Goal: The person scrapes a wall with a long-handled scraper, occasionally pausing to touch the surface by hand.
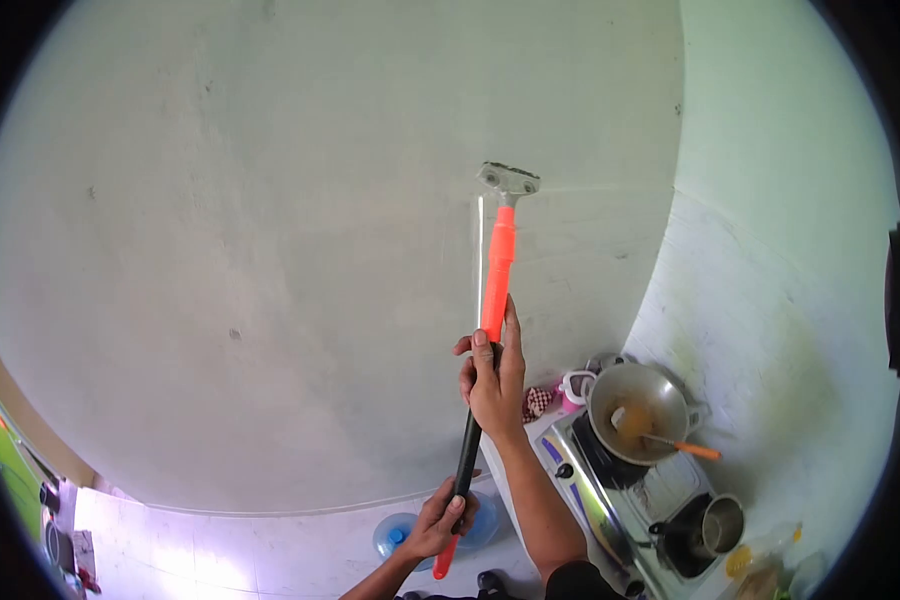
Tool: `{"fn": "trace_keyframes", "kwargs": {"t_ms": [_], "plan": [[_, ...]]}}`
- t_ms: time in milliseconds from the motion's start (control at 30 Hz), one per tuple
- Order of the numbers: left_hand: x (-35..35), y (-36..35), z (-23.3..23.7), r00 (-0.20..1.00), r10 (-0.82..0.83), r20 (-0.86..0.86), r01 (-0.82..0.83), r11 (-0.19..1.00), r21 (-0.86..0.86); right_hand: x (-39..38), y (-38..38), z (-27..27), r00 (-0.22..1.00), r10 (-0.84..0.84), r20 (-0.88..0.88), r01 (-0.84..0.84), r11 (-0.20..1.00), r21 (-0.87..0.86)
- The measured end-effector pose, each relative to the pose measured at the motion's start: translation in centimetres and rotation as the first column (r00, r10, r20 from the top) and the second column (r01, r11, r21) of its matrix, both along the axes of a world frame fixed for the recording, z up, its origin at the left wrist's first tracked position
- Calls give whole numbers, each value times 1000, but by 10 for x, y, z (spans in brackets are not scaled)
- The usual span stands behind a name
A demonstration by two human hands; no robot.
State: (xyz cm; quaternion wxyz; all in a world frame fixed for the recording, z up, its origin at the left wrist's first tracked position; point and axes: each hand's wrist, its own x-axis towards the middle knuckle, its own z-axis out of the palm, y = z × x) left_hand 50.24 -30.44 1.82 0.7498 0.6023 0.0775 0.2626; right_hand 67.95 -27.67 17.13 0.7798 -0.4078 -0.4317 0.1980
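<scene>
A long-handled scraper (500, 260) slants up in front of the wall, its orange and black handle ending in a metal head (509, 180). The head overlaps the grey wall (270, 250) near a horizontal line in its surface. My right hand (495, 385) is closed around the handle where orange meets black, with one finger stretched along the orange part. Lower down, my left hand (438, 518) grips the black part just above the orange end.
At right, a gas stove (610, 510) carries a wok (625, 400) with an orange-handled spatula and a small pot (722, 525). A pink container (573, 390) and checkered cloth (536, 403) sit by the wall. Blue water jugs (398, 535) stand on the floor behind my left hand.
</scene>
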Motion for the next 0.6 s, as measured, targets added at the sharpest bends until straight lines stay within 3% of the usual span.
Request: {"fn": "trace_keyframes", "kwargs": {"t_ms": [100, 200, 267, 300, 467, 600], "plan": [[45, -9, -9, 997, 37, 74, -37, 999, 0, 36, 14, 3, 997, -40, 60, 42, 999, -24], [76, -8, -61, 989, 69, 130, -63, 997, -51, 61, 39, -15, 981, -139, 135, 138, 990, 16], [88, -7, -92, 988, 138, 63, -133, 988, -84, 72, 56, -27, 953, -239, 187, 220, 969, 115], [92, -3, -111, 989, 144, 42, -139, 985, -105, 76, 59, -27, 949, -243, 201, 232, 970, 78], [139, -17, -93, 929, 328, -171, -350, 929, -118, 125, 74, -26, 962, -182, 205, 182, 983, 16], [160, -13, -111, 930, 339, -143, -359, 920, -159, 143, 90, -38, 907, -265, 327, 257, 964, 67]]}}
